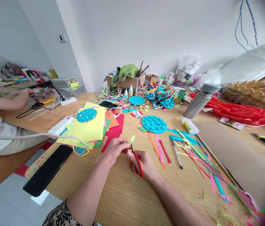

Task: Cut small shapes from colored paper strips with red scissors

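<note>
Red-handled scissors [139, 164] are held in my right hand [144, 164], their blades pointing up and away between my hands. My left hand [117, 149] pinches a small light green paper strip [132, 138] beside the blades. Past my right hand lie orange, pink and red paper strips [160, 149]. Beyond them rests a blue oval [154, 124] with a raised pattern. Coloured sheets, topped by a yellow sheet [87, 125], are stacked past my left hand, with a spotted blue oval [87, 115] on top.
A black phone [47, 169] lies at the left table edge, near a white power strip [60, 125]. A metal bottle [199, 102], pen [177, 153] and cardboard sheet [240, 153] are on the right. Another person's arm [10, 99] rests at the far left.
</note>
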A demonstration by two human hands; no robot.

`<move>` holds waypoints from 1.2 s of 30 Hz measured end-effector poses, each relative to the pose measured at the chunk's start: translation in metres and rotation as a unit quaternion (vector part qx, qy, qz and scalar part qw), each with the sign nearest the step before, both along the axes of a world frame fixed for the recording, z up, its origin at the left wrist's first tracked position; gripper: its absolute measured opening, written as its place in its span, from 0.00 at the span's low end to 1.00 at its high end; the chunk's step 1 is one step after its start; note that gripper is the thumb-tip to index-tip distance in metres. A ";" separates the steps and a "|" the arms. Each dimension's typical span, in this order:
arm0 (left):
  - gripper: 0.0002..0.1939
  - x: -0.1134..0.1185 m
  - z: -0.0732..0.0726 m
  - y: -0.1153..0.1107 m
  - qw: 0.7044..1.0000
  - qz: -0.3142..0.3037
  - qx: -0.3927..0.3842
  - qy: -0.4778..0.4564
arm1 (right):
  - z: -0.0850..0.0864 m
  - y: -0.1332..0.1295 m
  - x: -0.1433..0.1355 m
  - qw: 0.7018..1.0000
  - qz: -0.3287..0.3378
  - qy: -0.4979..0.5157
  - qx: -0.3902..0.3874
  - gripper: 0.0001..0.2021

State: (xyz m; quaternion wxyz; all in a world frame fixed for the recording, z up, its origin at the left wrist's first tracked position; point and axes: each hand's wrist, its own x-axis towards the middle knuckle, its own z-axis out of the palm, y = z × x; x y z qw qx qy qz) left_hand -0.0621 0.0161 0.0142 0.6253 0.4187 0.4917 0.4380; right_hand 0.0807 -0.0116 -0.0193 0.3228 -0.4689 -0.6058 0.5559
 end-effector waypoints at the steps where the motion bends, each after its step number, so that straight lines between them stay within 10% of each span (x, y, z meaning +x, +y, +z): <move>1: 0.05 0.000 0.000 0.000 1.000 -0.001 0.000 0.000 | 0.000 0.000 0.000 1.000 -0.001 -0.002 -0.001 0.27; 36: 0.06 -0.004 0.001 0.000 1.000 -0.023 -0.017 -0.009 | 0.010 0.000 0.003 1.000 0.010 -0.021 -0.005 0.27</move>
